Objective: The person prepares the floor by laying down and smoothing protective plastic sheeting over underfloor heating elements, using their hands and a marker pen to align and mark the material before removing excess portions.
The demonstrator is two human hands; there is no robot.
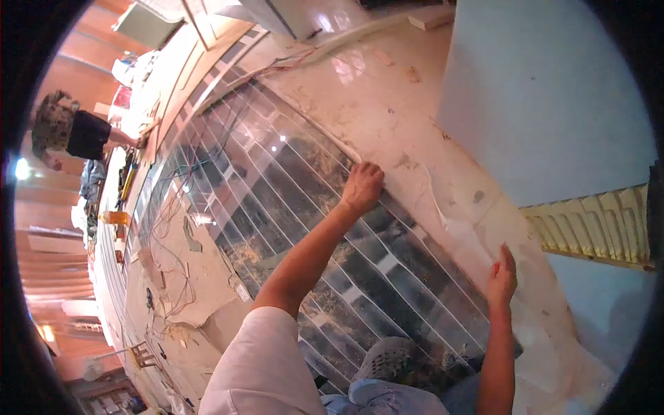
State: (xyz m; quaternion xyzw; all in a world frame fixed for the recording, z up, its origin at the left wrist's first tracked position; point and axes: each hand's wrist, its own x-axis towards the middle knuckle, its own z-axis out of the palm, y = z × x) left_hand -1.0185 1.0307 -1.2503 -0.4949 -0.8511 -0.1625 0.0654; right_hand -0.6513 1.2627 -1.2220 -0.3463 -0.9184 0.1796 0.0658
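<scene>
A large dark, glossy film (270, 173) with thin pale stripes lies on the floor beneath me, dusted with tan debris. At its right-hand edge, my left hand (364, 185) is closed, fingers curled over that border. My right hand (503, 280) is nearer to me, just past the same edge. Its fingers point away from me, stretched out, and I see nothing held in it. Below my arms, a grey clog (387, 356) shows on the film.
Pale, stained floor (415, 138) borders a light blue wall (553, 90) with a ribbed yellowish panel (595, 228). Thin wires (176, 228) trail at left. Beyond are an amber bottle (114, 217), tools and another person (72, 128) in dark shorts.
</scene>
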